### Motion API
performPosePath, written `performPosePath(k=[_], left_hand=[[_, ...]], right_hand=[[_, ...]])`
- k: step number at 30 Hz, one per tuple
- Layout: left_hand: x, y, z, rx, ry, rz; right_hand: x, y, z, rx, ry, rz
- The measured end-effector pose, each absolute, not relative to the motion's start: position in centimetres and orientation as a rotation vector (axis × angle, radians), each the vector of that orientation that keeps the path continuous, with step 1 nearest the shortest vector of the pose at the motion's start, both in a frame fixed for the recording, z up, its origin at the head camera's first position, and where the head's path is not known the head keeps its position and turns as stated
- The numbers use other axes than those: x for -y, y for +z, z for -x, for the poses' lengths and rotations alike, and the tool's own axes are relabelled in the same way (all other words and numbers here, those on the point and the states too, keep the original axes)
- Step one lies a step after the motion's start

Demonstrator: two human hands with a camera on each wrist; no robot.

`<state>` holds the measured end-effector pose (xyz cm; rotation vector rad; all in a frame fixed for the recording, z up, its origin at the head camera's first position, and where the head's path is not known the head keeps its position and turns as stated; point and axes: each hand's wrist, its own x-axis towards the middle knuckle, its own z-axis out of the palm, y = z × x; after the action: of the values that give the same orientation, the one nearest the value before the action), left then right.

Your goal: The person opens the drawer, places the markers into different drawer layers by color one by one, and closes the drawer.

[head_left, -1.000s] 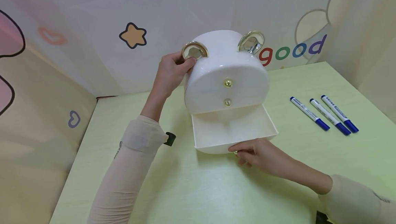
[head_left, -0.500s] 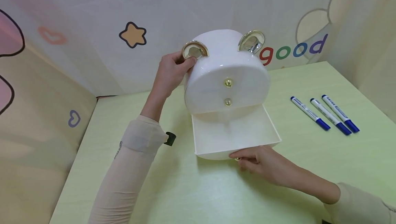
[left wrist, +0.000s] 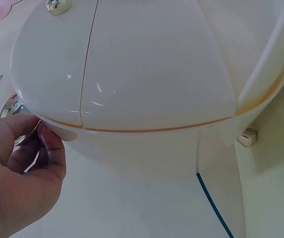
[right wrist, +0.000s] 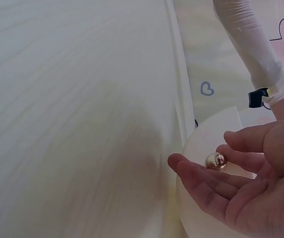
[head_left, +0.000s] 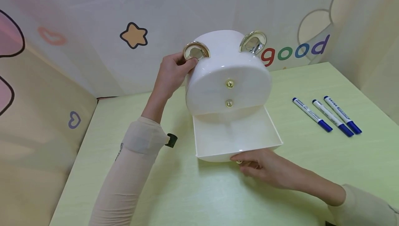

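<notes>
A white rounded box (head_left: 229, 80) with gold ear-shaped trims and gold knobs stands on the table. Its bottom drawer (head_left: 233, 134) is pulled out, bare inside. At the upper left, my left hand (head_left: 174, 73) pinches the gold ear (head_left: 197, 50); thumb and curled fingers meet at it in the left wrist view. My right hand (head_left: 265, 167) is at the drawer's front, its fingers loosely around the small gold knob (right wrist: 216, 161). In the right wrist view the thumb stands apart from that knob, and the fingers (right wrist: 201, 181) are relaxed beside it.
Several things lie near: three blue-capped markers (head_left: 333, 116) rest on the pale green table (head_left: 124, 170) to the right of the box. Behind is a printed curtain (head_left: 168, 21) with a star and the word "good".
The drawer has slid further out toward me with my right hand, mostly in the first half second. My right fingers have since loosened slightly at the knob. The left hand stays put.
</notes>
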<state>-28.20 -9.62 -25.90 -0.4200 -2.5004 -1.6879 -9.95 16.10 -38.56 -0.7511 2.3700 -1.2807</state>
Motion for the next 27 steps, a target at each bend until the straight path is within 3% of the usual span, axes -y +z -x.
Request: performPosePath(k=[27], left_hand=[[9.7,-25.9,28.1,2.501,-1.683,0.444]], right_hand=[[-19.6,-34.0,9.2,-2.584,-1.122,0.634]])
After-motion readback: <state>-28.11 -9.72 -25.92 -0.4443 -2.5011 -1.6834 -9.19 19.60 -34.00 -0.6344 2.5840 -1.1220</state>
